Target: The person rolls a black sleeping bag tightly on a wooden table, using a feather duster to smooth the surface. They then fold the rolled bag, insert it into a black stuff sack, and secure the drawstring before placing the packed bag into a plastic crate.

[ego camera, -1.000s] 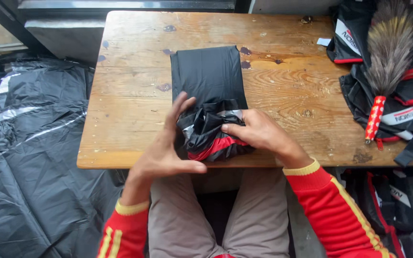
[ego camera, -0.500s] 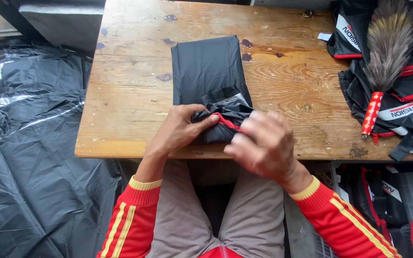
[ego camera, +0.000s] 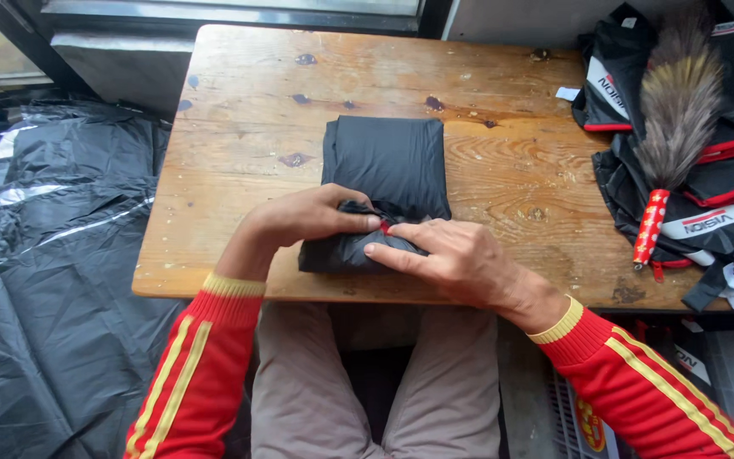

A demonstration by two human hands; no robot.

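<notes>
a folded black garment (ego camera: 386, 174) lay flat on the wooden table (ego camera: 239, 127), near the middle of the front half, its long side running away from the person. its near end was bunched and rolled up close to the table's front edge, and a small bit of red trim showed in the roll between the 2 hands.

the left hand (ego camera: 303, 217) came in from the left and pinched the rolled end, thumb and fingers closed on the black fabric at the top of the roll. the right hand (ego camera: 448, 259) lay across the right side of the roll with its fingers stretched out flat and pressed on the cloth, not curled around it, the fingertips meeting the left hand's near the red trim. both wrists wore red sleeves with yellow stripes and yellow cuffs, and the person's lap in grey-brown trousers showed below the table edge.

on the right end of the table sat a heap of black garments with red and white trim (ego camera: 707, 187), well apart from the hands. a feather duster (ego camera: 673, 127) with a red patterned handle lay on top of that heap, feathers pointing away. black plastic sheeting (ego camera: 53, 280) covered the floor to the left of the table. the tabletop showed several dark spots and stains.
</notes>
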